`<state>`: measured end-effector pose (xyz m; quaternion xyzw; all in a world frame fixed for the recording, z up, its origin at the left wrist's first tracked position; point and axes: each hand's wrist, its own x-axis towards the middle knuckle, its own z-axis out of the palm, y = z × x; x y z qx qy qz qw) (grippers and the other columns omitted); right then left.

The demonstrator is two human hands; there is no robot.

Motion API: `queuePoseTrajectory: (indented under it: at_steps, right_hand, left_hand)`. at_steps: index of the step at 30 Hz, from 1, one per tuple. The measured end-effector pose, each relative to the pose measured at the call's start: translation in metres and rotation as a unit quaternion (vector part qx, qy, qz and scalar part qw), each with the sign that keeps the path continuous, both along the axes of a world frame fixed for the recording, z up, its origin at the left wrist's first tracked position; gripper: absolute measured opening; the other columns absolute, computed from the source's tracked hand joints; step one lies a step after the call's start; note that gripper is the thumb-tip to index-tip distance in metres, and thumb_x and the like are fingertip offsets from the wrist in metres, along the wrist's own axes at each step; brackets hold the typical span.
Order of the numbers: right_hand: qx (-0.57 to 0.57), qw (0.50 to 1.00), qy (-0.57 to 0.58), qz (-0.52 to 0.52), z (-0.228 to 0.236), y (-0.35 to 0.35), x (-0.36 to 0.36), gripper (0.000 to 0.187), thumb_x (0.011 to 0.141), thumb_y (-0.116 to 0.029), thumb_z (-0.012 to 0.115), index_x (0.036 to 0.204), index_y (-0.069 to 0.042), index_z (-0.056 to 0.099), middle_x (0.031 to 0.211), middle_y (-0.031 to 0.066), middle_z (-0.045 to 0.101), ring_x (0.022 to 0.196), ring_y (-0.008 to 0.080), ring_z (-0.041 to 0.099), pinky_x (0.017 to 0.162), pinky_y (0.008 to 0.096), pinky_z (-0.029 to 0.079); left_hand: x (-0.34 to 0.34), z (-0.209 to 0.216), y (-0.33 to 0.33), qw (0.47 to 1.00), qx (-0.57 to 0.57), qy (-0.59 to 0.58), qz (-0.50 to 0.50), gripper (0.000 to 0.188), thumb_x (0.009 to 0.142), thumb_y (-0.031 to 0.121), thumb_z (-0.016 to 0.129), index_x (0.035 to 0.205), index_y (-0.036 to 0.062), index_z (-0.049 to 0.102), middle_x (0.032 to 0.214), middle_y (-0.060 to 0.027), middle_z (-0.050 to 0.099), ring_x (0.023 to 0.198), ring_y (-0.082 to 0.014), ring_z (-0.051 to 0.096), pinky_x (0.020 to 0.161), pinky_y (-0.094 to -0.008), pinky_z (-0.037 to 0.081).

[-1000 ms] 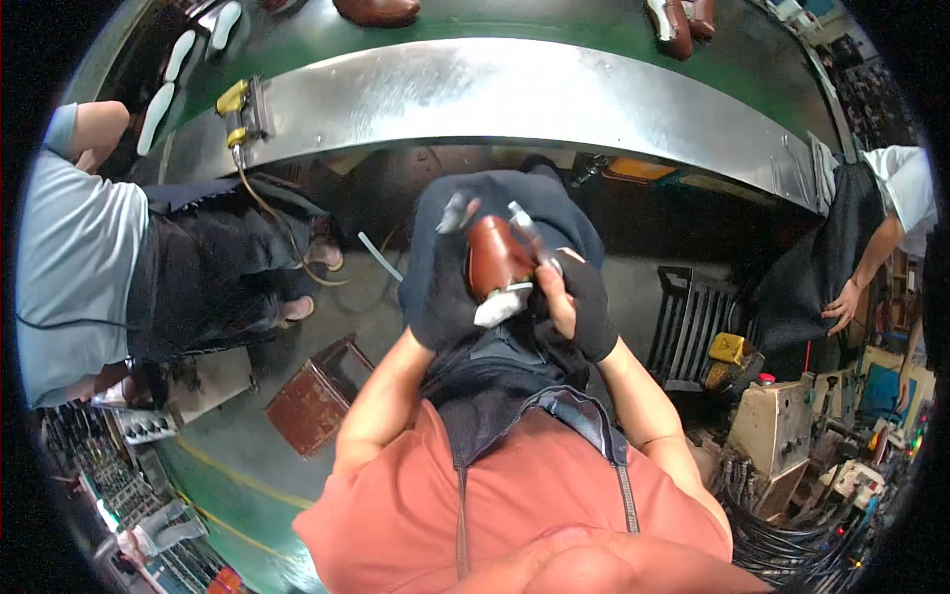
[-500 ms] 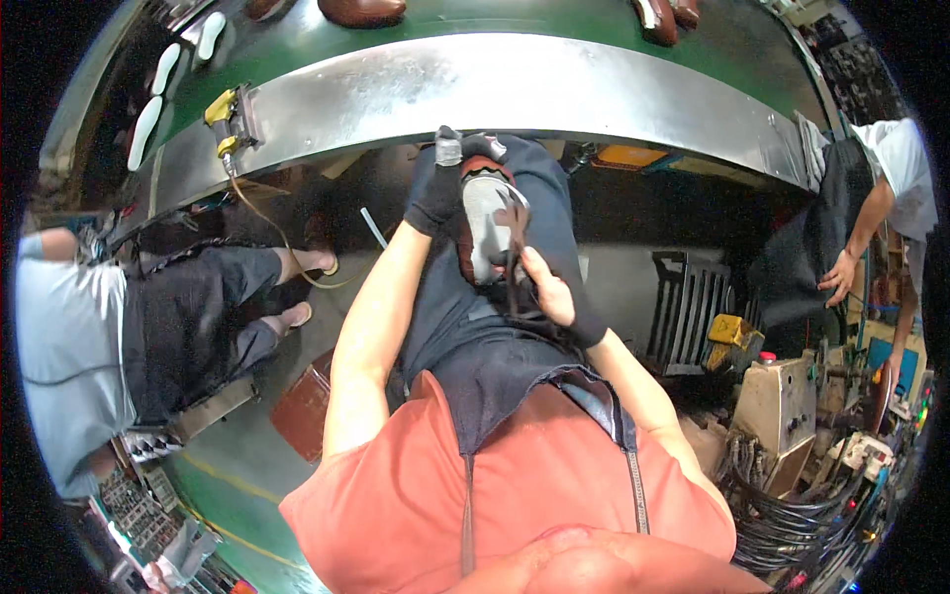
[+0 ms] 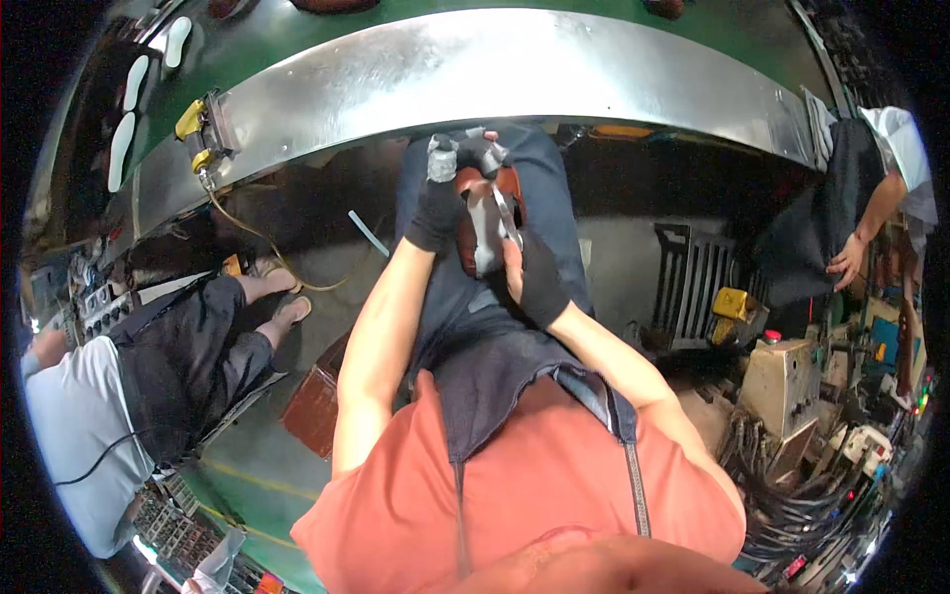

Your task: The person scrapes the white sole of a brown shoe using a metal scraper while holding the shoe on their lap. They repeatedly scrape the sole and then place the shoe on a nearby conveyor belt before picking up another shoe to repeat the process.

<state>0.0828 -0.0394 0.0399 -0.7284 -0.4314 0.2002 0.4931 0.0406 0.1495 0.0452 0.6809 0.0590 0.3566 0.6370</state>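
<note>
A brown shoe (image 3: pixel 481 236) with a grey-white patch along its underside lies on my lap, its sole facing up. My left hand (image 3: pixel 442 188), in a black fingerless glove with grey tape round the fingertips, grips the shoe's far end. On the shoe's near right side is my right hand (image 3: pixel 535 277), also in a black fingerless glove. Its fingers are closed on a thin, shiny tool (image 3: pixel 503 210) that reaches across the sole; the tool's exact kind is blurred.
Beyond my knees runs a metal bench edge (image 3: pixel 396 84) beside a green belt. A yellow air tool (image 3: pixel 198 134) with a hose rests there, near white insoles (image 3: pixel 121 150). One co-worker (image 3: pixel 89 426) is at left, another person's hand (image 3: pixel 846 261) at right. A slatted black crate (image 3: pixel 690 282) stands right.
My right hand has moved slightly up and inward over the shoe, and its wrist has turned. The shoe has tilted, showing more brown at its far end. The left co-worker has shifted.
</note>
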Motion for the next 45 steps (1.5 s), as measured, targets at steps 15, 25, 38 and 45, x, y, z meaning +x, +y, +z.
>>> queuePoseTrajectory:
  at_steps: [15, 25, 38, 45]
  right_hand:
    - [-0.034, 0.925, -0.126, 0.357, -0.006, -0.109, 0.025, 0.036, 0.071, -0.032, 0.069, 0.089, -0.003, 0.059, 0.101, 0.0141, 0.058, 0.089, 0.0317, 0.058, 0.078, 0.0418, 0.048]
    - [-0.060, 0.932, -0.085, 0.346, -0.008, -0.110, 0.025, 0.034, 0.075, -0.031, 0.067, 0.093, -0.003, 0.058, 0.105, 0.0150, 0.057, 0.095, 0.0339, 0.056, 0.081, 0.0447, 0.046]
    - [-0.235, 0.925, 0.292, 0.068, 0.004, 0.020, 0.071, 0.050, 0.096, -0.047, 0.036, 0.089, -0.003, 0.059, 0.065, 0.0025, 0.055, 0.053, 0.0115, 0.052, 0.051, 0.0272, 0.042]
    - [-0.278, 0.911, 0.224, 0.209, 0.008, 0.012, 0.114, 0.048, 0.095, -0.046, 0.042, 0.091, -0.002, 0.061, 0.071, 0.0036, 0.058, 0.058, 0.0095, 0.053, 0.054, 0.0238, 0.043]
  left_hand:
    - [-0.090, 0.052, -0.117, 0.945, -0.304, 0.113, 0.039, 0.079, 0.086, 0.070, 0.025, 0.125, 0.0031, 0.042, 0.123, -0.0163, 0.051, 0.115, -0.0254, 0.050, 0.101, -0.0388, 0.036]
    - [-0.086, -0.014, -0.124, 0.863, -0.502, -0.022, 0.059, 0.054, 0.096, 0.045, 0.036, 0.130, 0.0036, 0.041, 0.123, -0.0135, 0.052, 0.114, -0.0231, 0.051, 0.100, -0.0374, 0.038]
    - [-0.028, -0.049, -0.078, 0.886, 0.061, 0.406, 0.218, 0.043, 0.089, 0.024, 0.053, 0.121, -0.0040, 0.048, 0.117, -0.0180, 0.056, 0.107, -0.0254, 0.055, 0.089, -0.0388, 0.044]
    - [-0.054, -0.070, -0.110, 0.944, -0.047, 0.228, 0.236, 0.056, 0.086, 0.014, 0.058, 0.134, -0.0043, 0.035, 0.137, -0.0207, 0.042, 0.127, -0.0277, 0.041, 0.104, -0.0358, 0.033]
